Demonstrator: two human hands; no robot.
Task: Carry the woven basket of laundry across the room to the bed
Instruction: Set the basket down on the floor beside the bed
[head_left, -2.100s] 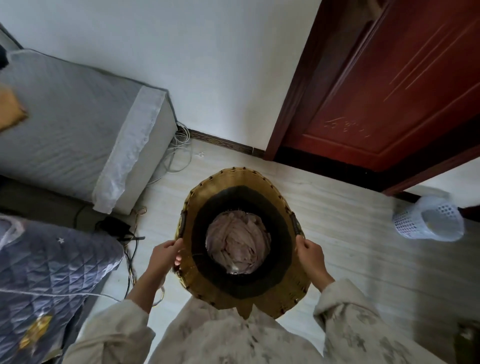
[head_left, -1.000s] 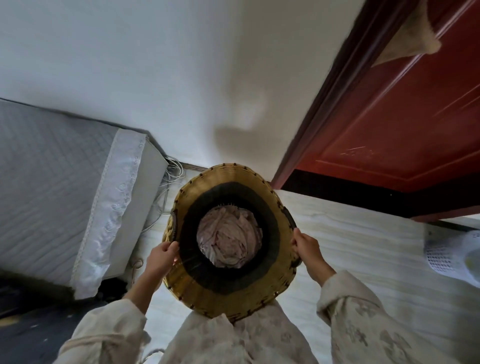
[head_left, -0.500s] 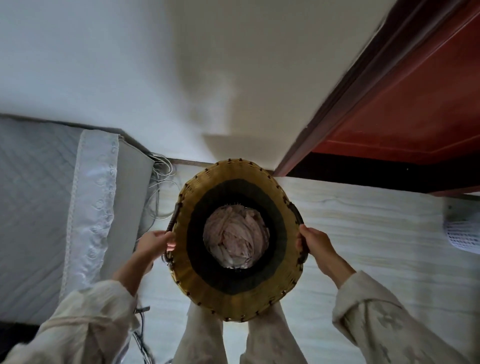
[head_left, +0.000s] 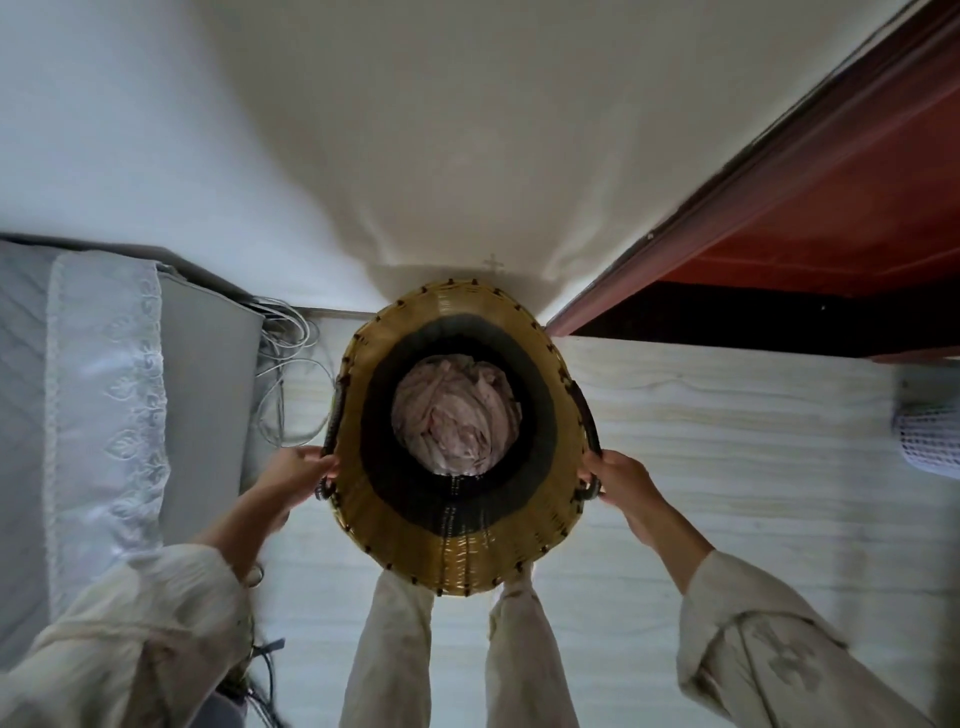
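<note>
Swung round from the quilted bedding, the view now squares to the wall, the woven basket (head_left: 462, 540) with its laundry (head_left: 457, 413) between both hands, left hand (head_left: 298, 475) and right hand (head_left: 621, 480) clenched on its side handles, the bed (head_left: 104, 395) just beyond the left hand.

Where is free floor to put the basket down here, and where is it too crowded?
Bare floor lies right of the woven basket, between the dark doorway and the white mesh bin. On the left, loose cables fill the narrow strip beside the bed. Left hand and right hand grip the handles.
</note>
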